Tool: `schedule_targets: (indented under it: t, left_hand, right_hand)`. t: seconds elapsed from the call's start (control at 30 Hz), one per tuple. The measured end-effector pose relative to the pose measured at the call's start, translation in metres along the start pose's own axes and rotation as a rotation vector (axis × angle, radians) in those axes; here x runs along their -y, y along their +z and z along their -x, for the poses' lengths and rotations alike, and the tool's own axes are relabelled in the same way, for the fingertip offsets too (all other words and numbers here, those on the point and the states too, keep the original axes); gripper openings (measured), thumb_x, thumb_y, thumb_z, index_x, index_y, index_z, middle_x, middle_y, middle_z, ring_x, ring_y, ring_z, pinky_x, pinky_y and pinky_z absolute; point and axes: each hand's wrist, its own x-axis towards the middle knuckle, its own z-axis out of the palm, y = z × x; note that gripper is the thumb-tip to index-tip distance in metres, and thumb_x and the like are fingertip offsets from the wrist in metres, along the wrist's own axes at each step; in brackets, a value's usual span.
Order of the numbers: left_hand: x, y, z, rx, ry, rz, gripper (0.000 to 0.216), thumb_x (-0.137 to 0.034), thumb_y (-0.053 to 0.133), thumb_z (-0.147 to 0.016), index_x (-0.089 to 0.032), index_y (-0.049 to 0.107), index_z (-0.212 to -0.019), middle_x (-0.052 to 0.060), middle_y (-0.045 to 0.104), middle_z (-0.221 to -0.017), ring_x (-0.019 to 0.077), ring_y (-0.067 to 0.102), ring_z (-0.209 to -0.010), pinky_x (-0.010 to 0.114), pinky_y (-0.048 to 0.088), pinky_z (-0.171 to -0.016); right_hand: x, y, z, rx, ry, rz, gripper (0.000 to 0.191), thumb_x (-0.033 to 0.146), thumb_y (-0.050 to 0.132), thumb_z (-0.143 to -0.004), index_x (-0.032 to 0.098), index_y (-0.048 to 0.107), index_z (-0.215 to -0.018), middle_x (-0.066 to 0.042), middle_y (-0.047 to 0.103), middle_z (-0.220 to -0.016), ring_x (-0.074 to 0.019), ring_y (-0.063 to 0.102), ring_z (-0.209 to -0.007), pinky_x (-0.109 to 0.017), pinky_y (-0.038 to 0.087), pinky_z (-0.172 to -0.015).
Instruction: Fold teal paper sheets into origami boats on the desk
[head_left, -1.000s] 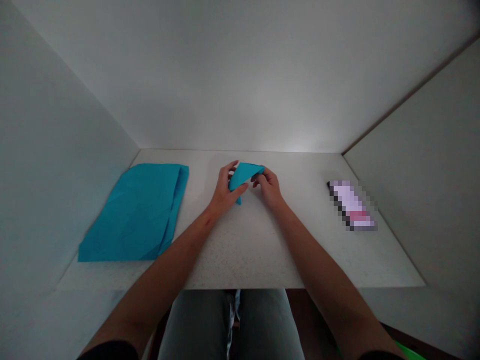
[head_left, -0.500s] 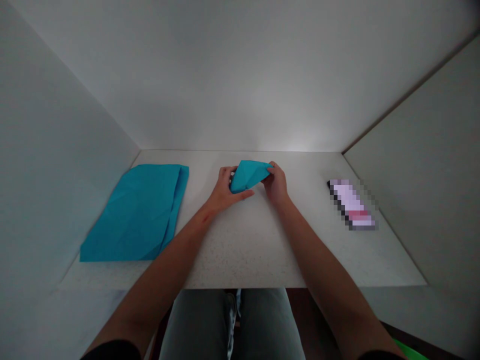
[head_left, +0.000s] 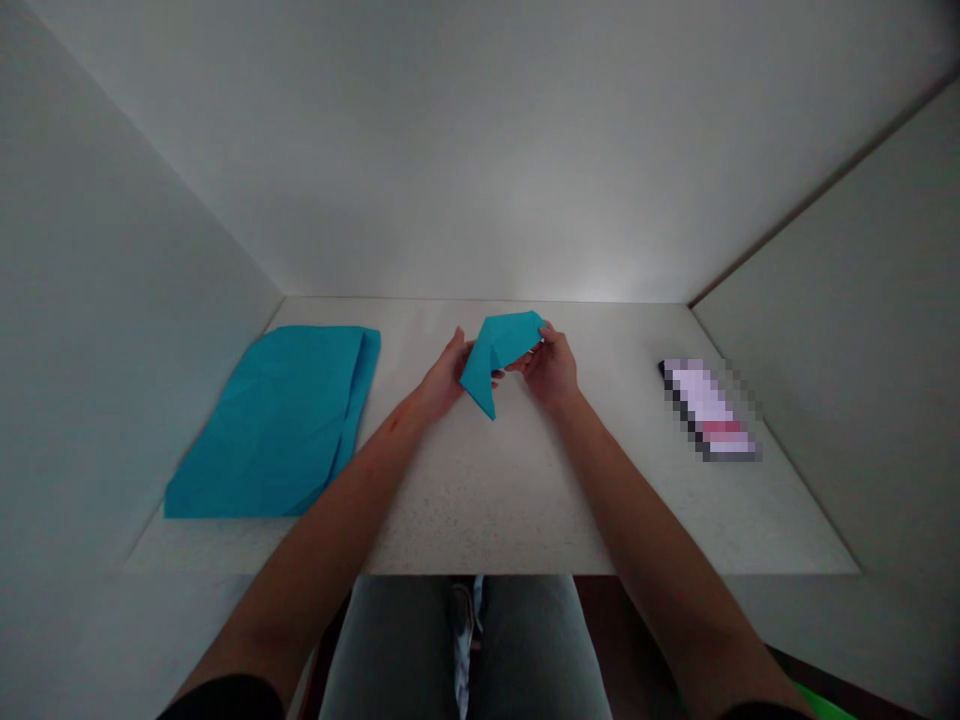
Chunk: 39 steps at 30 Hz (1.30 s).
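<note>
A small folded piece of turquoise paper is held above the middle of the white table. My left hand grips its left side, with a pointed corner of the paper hanging down past the fingers. My right hand pinches its upper right edge. Both hands are close together, raised slightly off the tabletop.
A stack of turquoise paper sheets lies flat on the left of the table. A blurred rectangular object lies at the right. White walls close in the table on the left, back and right. My knees show below the front edge.
The folded paper has been turned between my hands: a pointed corner now hangs down at the left, and my left hand has shifted behind it.
</note>
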Motion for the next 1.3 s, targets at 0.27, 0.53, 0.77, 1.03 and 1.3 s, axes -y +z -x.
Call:
schedule_targets:
  t: [0.27, 0.53, 0.77, 1.03, 1.3]
  left_hand:
    - [0.003, -0.009, 0.005, 0.007, -0.045, 0.074, 0.053, -0.063, 0.088, -0.085, -0.015, 0.080, -0.107, 0.017, 0.082, -0.111, 0.0309, 0.078, -0.108, 0.045, 0.062, -0.098]
    - [0.002, -0.009, 0.005, -0.082, 0.001, 0.105, 0.056, -0.068, 0.087, -0.083, -0.015, 0.080, -0.101, 0.015, 0.083, -0.099, 0.0344, 0.079, -0.104, 0.044, 0.064, -0.088]
    - [0.000, -0.016, 0.002, -0.081, -0.022, 0.136, 0.070, -0.081, 0.076, -0.086, -0.017, 0.080, -0.115, 0.016, 0.084, -0.109, 0.0361, 0.078, -0.115, 0.044, 0.065, -0.092]
    - [0.002, -0.011, -0.002, -0.116, -0.010, 0.126, 0.069, -0.080, 0.072, -0.090, -0.016, 0.079, -0.113, 0.017, 0.083, -0.109, 0.0366, 0.077, -0.117, 0.046, 0.063, -0.097]
    - [0.002, -0.013, -0.003, -0.284, 0.150, 0.057, 0.059, -0.075, 0.081, -0.086, -0.019, 0.074, -0.104, 0.012, 0.080, -0.105, 0.0305, 0.075, -0.111, 0.040, 0.061, -0.090]
  right_hand:
    - [-0.003, -0.003, -0.004, -0.052, 0.002, 0.001, 0.047, 0.068, 0.078, -0.077, 0.029, 0.053, -0.086, 0.003, 0.065, -0.071, -0.0222, 0.068, -0.070, -0.038, 0.061, -0.068]
    - [-0.003, 0.015, 0.016, 0.181, -0.011, 0.063, 0.053, 0.068, 0.094, -0.066, 0.028, 0.069, -0.089, -0.003, 0.077, -0.084, -0.0259, 0.076, -0.091, -0.042, 0.065, -0.084]
    - [-0.005, 0.016, 0.027, 0.394, 0.065, 0.093, 0.057, 0.057, 0.104, -0.054, 0.028, 0.079, -0.096, -0.003, 0.084, -0.096, -0.0273, 0.079, -0.103, -0.047, 0.064, -0.097]
    - [-0.016, 0.015, 0.017, 0.194, 0.049, 0.086, 0.052, 0.071, 0.092, -0.072, 0.028, 0.072, -0.093, 0.000, 0.076, -0.085, -0.0176, 0.068, -0.075, -0.031, 0.057, -0.070]
    - [-0.019, 0.007, 0.002, -0.031, -0.112, 0.150, 0.051, 0.074, 0.083, -0.080, 0.030, 0.062, -0.093, 0.005, 0.059, -0.074, -0.0154, 0.057, -0.069, -0.028, 0.051, -0.065]
